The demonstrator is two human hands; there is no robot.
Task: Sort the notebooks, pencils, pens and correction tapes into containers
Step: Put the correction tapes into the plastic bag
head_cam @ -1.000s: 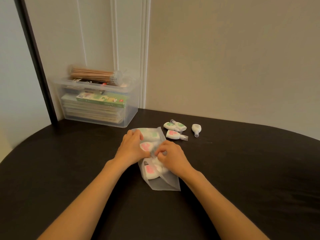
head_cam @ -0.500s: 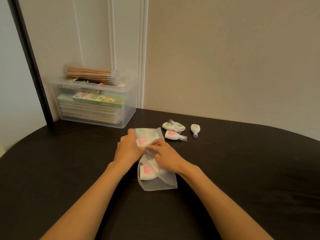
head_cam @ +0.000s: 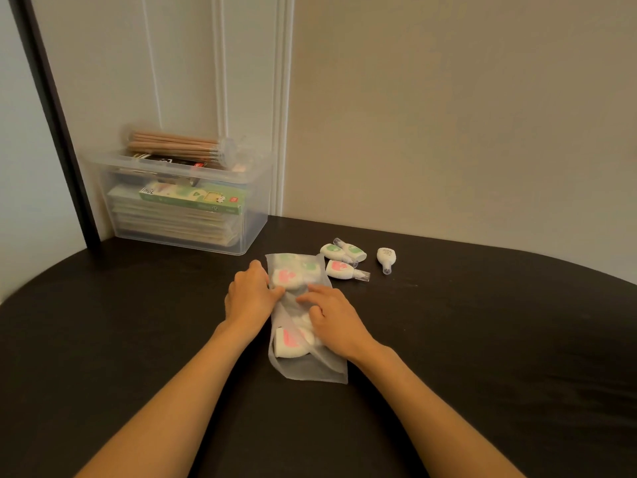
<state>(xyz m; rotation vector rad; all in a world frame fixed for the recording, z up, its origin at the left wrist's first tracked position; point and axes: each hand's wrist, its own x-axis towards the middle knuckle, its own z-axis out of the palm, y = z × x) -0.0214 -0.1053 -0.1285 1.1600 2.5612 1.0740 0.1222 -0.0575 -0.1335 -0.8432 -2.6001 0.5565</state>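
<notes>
Notebooks and pencils (head_cam: 175,150) are already stowed in the clear bin (head_cam: 255,215), while the frosted pouch (head_cam: 306,369) is pressed under the left hand (head_cam: 249,298) and right hand (head_cam: 333,320), neither grip clenched, with four correction tapes (head_cam: 339,269) left loose on the surface (head_cam: 482,339).

Both bare forearms reaching in from the near edge, converging mid-scene. Left hand (head_cam: 249,297) palm down, fingers curled. Right hand (head_cam: 332,319) palm down just beside it, fingers spread, pointing left.
</notes>
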